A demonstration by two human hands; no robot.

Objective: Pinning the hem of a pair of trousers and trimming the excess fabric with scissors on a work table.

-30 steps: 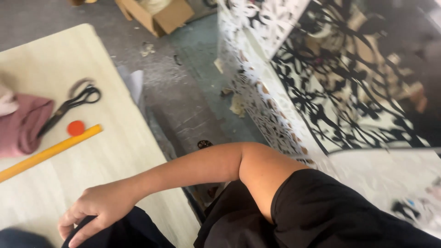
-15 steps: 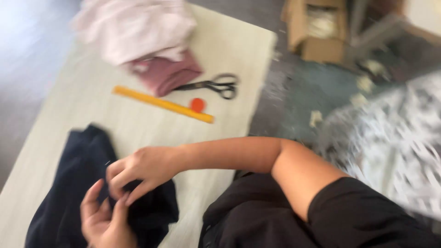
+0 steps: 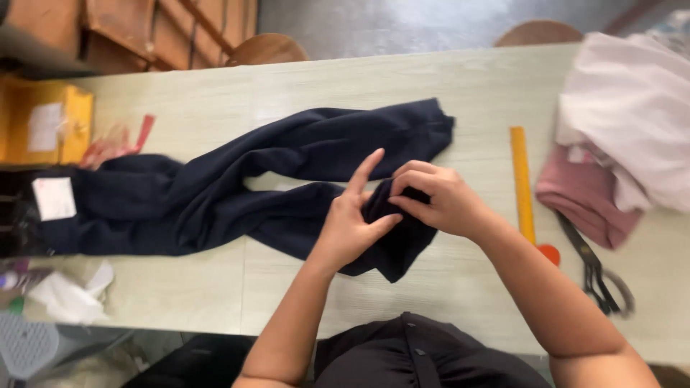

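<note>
From the head view, one pair of dark navy trousers (image 3: 237,194) of soft, matte cloth lies stretched along a pale wood-grain table (image 3: 460,93), its two legs running side by side toward the ruler. The left hand (image 3: 352,219) rests on the hem end of the nearer leg, thumb and lower fingers pinching a fold of the cloth while the forefinger sticks up straight. The right hand (image 3: 438,197) is curled over the same fold, fingertips closed on the dark fabric, touching the left hand.

Just right of the trousers lies one flat yellow ruler (image 3: 522,179), long and narrow, with a small orange round object (image 3: 549,253) at its near end. Beyond the ruler sit one pair of black-handled scissors (image 3: 593,266), one folded dusty-pink cloth (image 3: 582,205) and one crumpled pale pink cloth (image 3: 632,108) heaped partly over it. At the trousers' far left end stands one yellow box (image 3: 47,126).
</note>
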